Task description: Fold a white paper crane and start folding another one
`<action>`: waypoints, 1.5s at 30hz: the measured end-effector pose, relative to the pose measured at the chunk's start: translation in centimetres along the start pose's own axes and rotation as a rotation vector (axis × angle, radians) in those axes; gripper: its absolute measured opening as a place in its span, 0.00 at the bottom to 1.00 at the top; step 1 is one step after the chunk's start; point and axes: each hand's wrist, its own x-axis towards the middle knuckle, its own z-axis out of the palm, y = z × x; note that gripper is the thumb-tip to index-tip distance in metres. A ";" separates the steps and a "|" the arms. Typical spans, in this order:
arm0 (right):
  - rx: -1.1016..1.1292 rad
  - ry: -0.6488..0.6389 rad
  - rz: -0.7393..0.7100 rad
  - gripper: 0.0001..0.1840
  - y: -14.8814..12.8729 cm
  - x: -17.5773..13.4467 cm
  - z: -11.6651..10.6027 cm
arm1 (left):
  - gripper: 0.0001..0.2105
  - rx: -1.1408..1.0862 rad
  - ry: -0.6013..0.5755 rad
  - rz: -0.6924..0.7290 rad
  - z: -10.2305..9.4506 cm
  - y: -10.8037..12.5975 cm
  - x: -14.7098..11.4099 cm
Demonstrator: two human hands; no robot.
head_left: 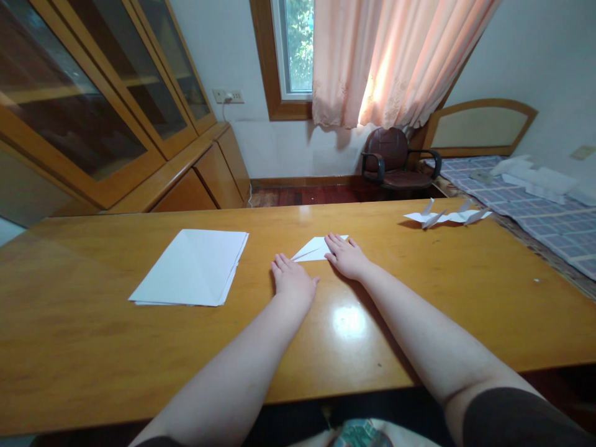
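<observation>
Sunlight glows through pink curtains at the window of a white-walled room, where a glass-doored cabinet lines the left side and a brown armchair sits beyond a polished wooden desk. At the middle of the desk, toward its far edge, a folded piece of white paper lies flat, its narrow point aimed left. My right hand presses palm down over its right end, fingers open and spread, gripping nothing. My left hand lies low at the left point, fingers extended and thumb held out to the side; whether the fingertips touch the paper I cannot tell. To the left rests a stack of white paper sheets, slightly uneven at the edges. Folded paper figures with upturned tips stand near the far right corner, close to a bed with a plaid cover.
</observation>
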 end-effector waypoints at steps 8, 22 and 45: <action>0.001 0.003 0.005 0.32 -0.2 0.0 0.0 | 0.29 -0.114 -0.036 -0.007 -2.3 -0.7 -0.9; -0.020 0.027 -0.001 0.33 0.0 0.1 0.4 | 0.43 -0.241 -0.021 0.365 1.8 0.3 2.3; -0.011 0.080 -0.104 0.34 0.4 -0.3 -1.3 | 0.25 -0.461 0.072 0.517 1.3 -1.1 4.5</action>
